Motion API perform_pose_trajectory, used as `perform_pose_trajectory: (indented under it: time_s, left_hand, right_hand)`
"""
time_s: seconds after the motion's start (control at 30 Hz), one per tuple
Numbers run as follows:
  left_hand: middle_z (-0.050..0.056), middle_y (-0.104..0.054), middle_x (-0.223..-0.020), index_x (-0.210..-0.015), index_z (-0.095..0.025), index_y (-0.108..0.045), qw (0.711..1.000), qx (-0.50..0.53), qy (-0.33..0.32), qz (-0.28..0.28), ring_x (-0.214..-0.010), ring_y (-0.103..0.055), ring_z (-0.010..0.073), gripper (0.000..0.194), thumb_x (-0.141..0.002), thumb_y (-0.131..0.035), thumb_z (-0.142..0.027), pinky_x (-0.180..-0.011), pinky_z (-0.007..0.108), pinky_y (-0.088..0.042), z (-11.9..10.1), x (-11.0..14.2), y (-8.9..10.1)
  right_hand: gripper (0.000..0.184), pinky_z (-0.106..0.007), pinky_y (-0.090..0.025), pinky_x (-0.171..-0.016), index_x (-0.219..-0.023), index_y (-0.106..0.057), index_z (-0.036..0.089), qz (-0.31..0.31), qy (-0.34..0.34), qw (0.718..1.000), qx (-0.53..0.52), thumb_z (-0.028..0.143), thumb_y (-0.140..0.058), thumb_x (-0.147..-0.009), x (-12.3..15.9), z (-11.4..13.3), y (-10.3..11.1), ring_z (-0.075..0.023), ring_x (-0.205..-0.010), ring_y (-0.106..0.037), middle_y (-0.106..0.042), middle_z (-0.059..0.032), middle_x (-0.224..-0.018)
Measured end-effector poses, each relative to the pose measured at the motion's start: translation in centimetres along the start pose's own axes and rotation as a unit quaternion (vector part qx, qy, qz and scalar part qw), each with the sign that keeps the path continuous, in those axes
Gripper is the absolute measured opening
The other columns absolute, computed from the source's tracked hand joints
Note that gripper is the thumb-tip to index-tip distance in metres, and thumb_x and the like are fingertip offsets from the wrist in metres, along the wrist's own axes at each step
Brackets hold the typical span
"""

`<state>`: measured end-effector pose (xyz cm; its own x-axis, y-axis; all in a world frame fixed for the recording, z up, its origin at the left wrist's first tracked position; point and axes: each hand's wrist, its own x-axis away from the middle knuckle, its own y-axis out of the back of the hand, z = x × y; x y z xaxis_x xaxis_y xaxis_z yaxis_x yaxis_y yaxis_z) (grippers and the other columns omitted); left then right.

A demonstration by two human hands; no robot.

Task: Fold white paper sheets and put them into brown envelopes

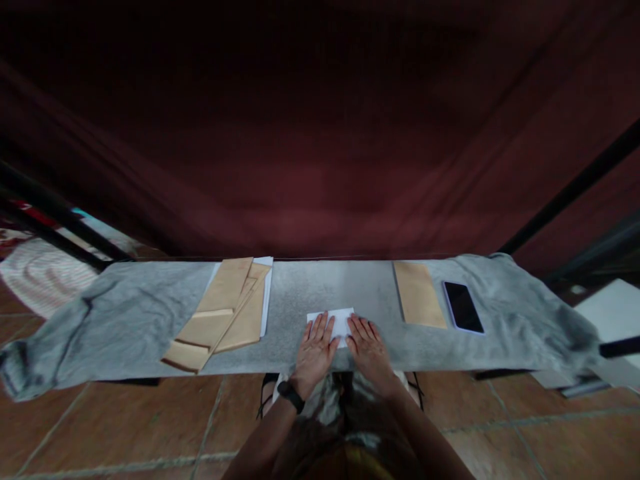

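Observation:
A small white sheet of paper (341,323), perhaps folded, lies on the grey cloth in front of me. My left hand (316,343) rests flat on its left part, fingers stretched out and pointing away from me. On the right part lies my right hand (367,340), also flat with its fingers extended. Both palms cover the near portion of the paper, so its lower corners are partly hidden. Neither hand grips anything.
Left of my hands lie several brown envelopes (220,320) over white sheets (267,300). To the right are one brown envelope (420,295) and a phone (464,307). A grey cloth (145,313) covers the narrow table, with a dark red surface (310,193) behind it.

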<state>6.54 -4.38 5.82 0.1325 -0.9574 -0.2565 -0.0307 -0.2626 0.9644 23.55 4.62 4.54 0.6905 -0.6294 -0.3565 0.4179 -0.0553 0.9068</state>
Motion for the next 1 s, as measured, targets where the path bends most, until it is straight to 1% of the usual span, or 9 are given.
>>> perform_pose_trajectory:
  time_s: [0.07, 0.17, 0.27, 0.33, 0.47, 0.53, 0.77, 0.9, 1.0]
  left_hand:
    - [0.011, -0.041, -0.159, -0.155, -0.018, -0.037, 1.000, 0.001, 0.023, -0.002, -0.148, -0.036, 0.0239, 0.058, -0.104, -0.035, -0.044, -0.121, 0.047, -0.031, 0.9, 0.3, 0.0]
    - [0.012, -0.044, -0.156, -0.154, -0.017, -0.038, 0.999, 0.003, 0.047, -0.002, -0.147, -0.038, 0.0251, 0.057, -0.104, -0.033, -0.043, -0.122, 0.051, -0.029, 1.6, 0.3, 0.3]
    - [0.015, -0.046, -0.154, -0.151, -0.012, -0.043, 0.998, 0.011, 0.069, -0.001, -0.146, -0.040, 0.0268, 0.055, -0.104, -0.032, -0.040, -0.123, 0.051, -0.028, 0.7, -0.5, 0.5]
    - [0.014, -0.045, -0.156, -0.150, -0.011, -0.044, 0.998, 0.034, 0.058, 0.004, -0.147, -0.038, 0.0255, 0.054, -0.105, -0.030, -0.036, -0.123, 0.049, -0.030, -0.7, -1.5, 0.4]
    - [0.007, -0.044, -0.158, -0.153, -0.019, -0.040, 0.995, 0.096, -0.013, 0.031, -0.149, -0.035, 0.0214, 0.051, -0.105, -0.028, -0.031, -0.123, 0.047, -0.031, -3.4, -3.7, -0.1]
    - [0.006, -0.045, -0.157, -0.154, -0.021, -0.039, 0.994, 0.105, -0.014, 0.038, -0.149, -0.034, 0.0211, 0.051, -0.105, -0.028, -0.033, -0.123, 0.048, -0.030, -4.1, -4.4, -0.5]
    - [0.006, -0.041, -0.159, -0.153, -0.018, -0.040, 0.996, 0.086, 0.003, 0.035, -0.150, -0.031, 0.0199, 0.052, -0.106, -0.029, -0.038, -0.124, 0.045, -0.028, -4.0, -4.5, -1.1]
    - [0.006, -0.040, -0.160, -0.153, -0.017, -0.039, 0.996, 0.083, -0.004, 0.017, -0.151, -0.030, 0.0210, 0.054, -0.106, -0.030, -0.040, -0.124, 0.046, -0.027, -3.9, -4.2, -1.3]
    - [0.006, -0.041, -0.160, -0.154, -0.019, -0.039, 0.996, 0.083, -0.007, 0.011, -0.150, -0.031, 0.0215, 0.053, -0.105, -0.031, -0.038, -0.124, 0.047, -0.028, -4.0, -4.2, -1.3]
  right_hand:
    - [0.047, -0.046, -0.031, -0.119, -0.148, -0.048, 0.016, 0.005, 0.003, 1.000, 0.000, 0.030, -0.038, -0.105, 0.1, -0.6, 0.4, -0.0241, -0.140, -0.047, -0.051, -0.0096, -0.152]
    - [0.047, -0.045, -0.031, -0.119, -0.149, -0.047, 0.016, 0.016, 0.002, 1.000, -0.007, 0.031, -0.040, -0.105, 0.1, -1.0, 0.9, -0.0237, -0.139, -0.047, -0.051, -0.0086, -0.152]
    - [0.047, -0.046, -0.031, -0.119, -0.149, -0.048, 0.017, 0.018, -0.005, 1.000, -0.013, 0.030, -0.040, -0.104, 0.1, -0.9, 1.0, -0.0244, -0.139, -0.048, -0.051, -0.0084, -0.152]
    - [0.047, -0.048, -0.032, -0.119, -0.148, -0.048, 0.017, 0.018, -0.007, 1.000, -0.017, 0.029, -0.041, -0.104, 0.1, -0.8, 0.8, -0.0252, -0.139, -0.048, -0.052, -0.0094, -0.151]
    - [0.048, -0.049, -0.033, -0.119, -0.148, -0.049, 0.017, 0.027, -0.011, 0.999, -0.024, 0.024, -0.042, -0.101, 0.2, -0.9, 0.5, -0.0246, -0.141, -0.046, -0.055, -0.0109, -0.149]
    - [0.048, -0.048, -0.032, -0.120, -0.147, -0.050, 0.017, 0.031, -0.011, 0.999, -0.026, 0.021, -0.042, -0.100, 0.1, -1.0, 0.4, -0.0242, -0.141, -0.046, -0.056, -0.0107, -0.148]
    - [0.040, -0.049, -0.035, -0.118, -0.135, -0.062, 0.018, 0.012, 0.002, 0.998, -0.055, 0.022, -0.043, -0.100, 0.4, -1.0, 1.2, -0.0247, -0.136, -0.051, -0.060, -0.0093, -0.144]
    - [0.041, -0.046, -0.037, -0.118, -0.136, -0.062, 0.017, 0.008, 0.037, 0.996, -0.078, 0.022, -0.043, -0.100, 1.4, -1.3, 1.5, -0.0224, -0.131, -0.056, -0.065, -0.0096, -0.138]
    - [0.040, -0.046, -0.039, -0.117, -0.135, -0.062, 0.017, 0.002, 0.053, 0.995, -0.082, 0.022, -0.043, -0.100, 2.2, -1.6, 1.7, -0.0219, -0.128, -0.058, -0.066, -0.0097, -0.136]
